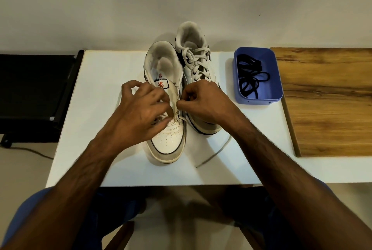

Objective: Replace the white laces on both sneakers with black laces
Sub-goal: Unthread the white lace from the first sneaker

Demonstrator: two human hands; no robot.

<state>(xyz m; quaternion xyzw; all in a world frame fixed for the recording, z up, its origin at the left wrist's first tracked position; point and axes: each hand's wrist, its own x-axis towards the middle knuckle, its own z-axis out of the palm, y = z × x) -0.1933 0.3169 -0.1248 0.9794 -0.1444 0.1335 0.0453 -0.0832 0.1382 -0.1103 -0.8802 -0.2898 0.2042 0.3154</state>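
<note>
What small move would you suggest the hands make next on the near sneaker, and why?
Probably the right hand should draw the white lace it pinches out of its eyelet. The near sneaker is partly unlaced, a freed end trails on the table, and the black laces wait.

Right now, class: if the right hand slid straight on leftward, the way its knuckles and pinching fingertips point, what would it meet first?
Probably the left hand, just across the near sneaker's white lace, which the right hand pinches; depth is unclear.

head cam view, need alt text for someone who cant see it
Both hands, left hand and right hand, pull the white lace out of the near sneaker on a white table. The far sneaker is fully laced; black laces sit in a blue tray.
</note>
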